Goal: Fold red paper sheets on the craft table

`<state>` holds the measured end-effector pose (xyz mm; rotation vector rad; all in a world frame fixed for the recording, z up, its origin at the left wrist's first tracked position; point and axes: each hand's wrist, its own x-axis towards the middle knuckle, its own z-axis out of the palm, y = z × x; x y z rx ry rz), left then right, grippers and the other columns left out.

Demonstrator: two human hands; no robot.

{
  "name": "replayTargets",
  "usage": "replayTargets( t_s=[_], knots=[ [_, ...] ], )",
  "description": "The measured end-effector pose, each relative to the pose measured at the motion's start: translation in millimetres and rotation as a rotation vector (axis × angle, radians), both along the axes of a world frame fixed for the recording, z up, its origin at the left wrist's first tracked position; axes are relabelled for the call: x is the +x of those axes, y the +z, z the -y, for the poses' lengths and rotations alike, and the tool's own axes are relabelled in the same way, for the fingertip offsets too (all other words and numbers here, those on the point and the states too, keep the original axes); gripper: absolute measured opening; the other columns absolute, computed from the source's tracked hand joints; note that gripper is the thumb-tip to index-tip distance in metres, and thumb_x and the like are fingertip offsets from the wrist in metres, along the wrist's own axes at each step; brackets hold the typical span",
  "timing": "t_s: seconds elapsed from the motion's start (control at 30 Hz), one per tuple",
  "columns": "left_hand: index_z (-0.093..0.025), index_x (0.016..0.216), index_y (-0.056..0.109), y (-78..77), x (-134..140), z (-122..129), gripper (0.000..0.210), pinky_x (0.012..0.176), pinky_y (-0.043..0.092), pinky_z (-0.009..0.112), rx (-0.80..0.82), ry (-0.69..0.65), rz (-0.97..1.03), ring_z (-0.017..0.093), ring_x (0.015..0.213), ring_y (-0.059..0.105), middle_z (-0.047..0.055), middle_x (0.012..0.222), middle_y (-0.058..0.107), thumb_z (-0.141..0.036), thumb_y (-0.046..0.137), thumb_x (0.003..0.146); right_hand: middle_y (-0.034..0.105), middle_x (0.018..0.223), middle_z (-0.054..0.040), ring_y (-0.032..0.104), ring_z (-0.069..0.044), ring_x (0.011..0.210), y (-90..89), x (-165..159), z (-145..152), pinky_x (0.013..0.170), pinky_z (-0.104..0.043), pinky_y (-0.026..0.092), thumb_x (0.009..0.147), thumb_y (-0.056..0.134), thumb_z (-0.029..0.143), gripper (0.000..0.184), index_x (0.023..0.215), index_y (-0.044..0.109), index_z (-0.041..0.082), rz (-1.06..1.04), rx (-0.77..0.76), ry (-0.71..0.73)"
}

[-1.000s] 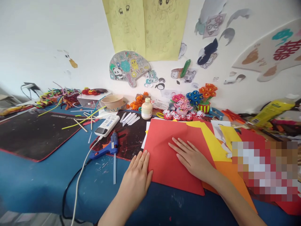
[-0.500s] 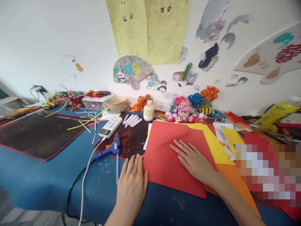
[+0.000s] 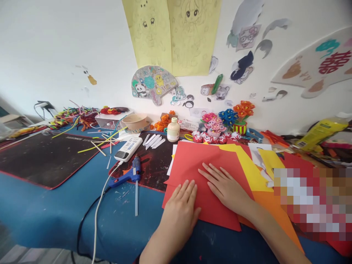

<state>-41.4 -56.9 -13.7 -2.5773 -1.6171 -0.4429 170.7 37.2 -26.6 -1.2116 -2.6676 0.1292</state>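
A sheet of red paper (image 3: 198,154) lies on top of a pile of coloured sheets on the blue table cover. My left hand (image 3: 181,205) rests flat on its lower left part, fingers stretched out and pointing away from me. Further right on the same sheet lies my right hand (image 3: 221,187), palm down with its fingers spread. Yellow paper (image 3: 246,161) and orange paper (image 3: 275,209) stick out from under the red sheet on the right. Neither hand grips anything.
Left of the paper, a blue glue gun (image 3: 129,174) lies beside a white power bank (image 3: 128,148); cables run off the front edge. A cream bottle (image 3: 173,130), white paper strips (image 3: 154,141) and pipe-cleaner flowers (image 3: 214,123) stand behind. A yellow bottle (image 3: 321,132) leans at the right.
My left hand has moved right, from the red paper's left edge onto its lower left part. My right hand stays in place on the sheet.
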Motion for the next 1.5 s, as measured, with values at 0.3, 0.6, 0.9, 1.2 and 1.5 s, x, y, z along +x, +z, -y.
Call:
replayTargets(
  t_s=[0.3,0.6,0.9,1.2,1.5],
  knots=[
    [-0.013,0.148,0.028,0.9,27,-8,0.058,0.112,0.035,0.041,-0.085,-0.103,0.032,0.026,0.141,0.027,0.01,0.153,0.031,-0.035,0.038,0.096,0.022,0.156,0.0032,0.021,-0.019,0.143,-3.3,0,-1,0.114,-0.048,0.025,0.099,0.025,0.03,0.05,0.149,0.023,0.036,-0.009,0.018,-0.01],
    [-0.009,0.146,0.03,-13.4,-17,-2,0.06,0.106,0.042,0.044,0.092,0.196,-0.022,0.028,0.136,0.037,0.017,0.148,0.039,-0.035,0.043,0.094,0.02,0.157,0.0046,0.019,-0.02,0.144,8.6,-1,4,0.115,-0.049,0.023,0.099,0.026,0.031,0.051,0.149,0.02,0.038,-0.021,-0.015,-0.014],
    [-0.006,0.136,0.047,-8.3,-33,-11,0.052,0.107,0.039,0.045,0.188,0.177,-0.17,0.028,0.131,0.046,0.018,0.138,0.051,-0.036,0.043,0.093,0.02,0.157,0.0057,0.019,-0.02,0.144,12.9,-1,5,0.115,-0.049,0.022,0.1,0.025,0.031,0.05,0.149,0.018,0.038,-0.021,-0.018,-0.011],
    [0.002,0.131,0.05,-0.3,-14,-40,0.051,0.109,0.036,0.043,0.115,0.146,-0.19,0.028,0.132,0.044,0.023,0.135,0.052,-0.031,0.038,0.094,0.021,0.157,0.0049,0.02,-0.02,0.144,10.5,0,5,0.115,-0.05,0.023,0.1,0.026,0.029,0.051,0.149,0.019,0.039,-0.033,-0.012,-0.008],
    [0.008,0.131,0.049,-0.9,43,-80,0.05,0.114,0.028,0.046,-0.002,0.269,-0.27,0.033,0.139,0.03,0.029,0.14,0.043,-0.021,0.039,0.092,0.022,0.157,0.0022,0.018,-0.019,0.144,14.2,-2,7,0.116,-0.048,0.021,0.1,0.025,0.032,0.048,0.148,0.028,0.034,-0.019,-0.046,-0.055]
  ],
)
